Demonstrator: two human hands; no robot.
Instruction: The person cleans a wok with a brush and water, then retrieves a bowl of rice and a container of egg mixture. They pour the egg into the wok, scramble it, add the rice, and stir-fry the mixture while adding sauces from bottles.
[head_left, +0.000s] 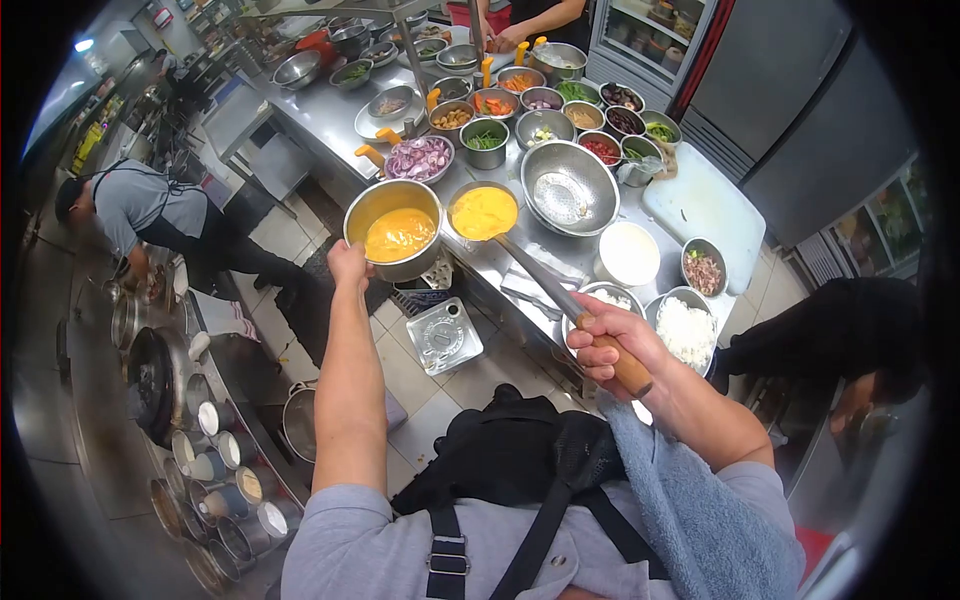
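My left hand [349,264] grips the near side of a deep steel pot [380,202], which holds yellow-orange liquid resembling beaten egg. The pot is held at the counter's edge, slightly tilted. In my right hand [615,338] is a long ladle [540,272], its wooden handle wrapped by my fingers. The ladle's round bowl is full of the same yellow liquid and sits just right of the pot, over the counter edge. Beyond the ladle lies a large perforated steel colander [535,195]. A bowl of chopped red onion [418,158] stands behind the pot.
Bowls of cut vegetables crowd the steel counter [625,205]. At right are a white cutting board [705,205], chopped meat [703,272] and white rice [687,330]. A square tin [443,335] stands on the floor. Another person's hands [510,38] work across the counter; a person [165,210] bends at left.
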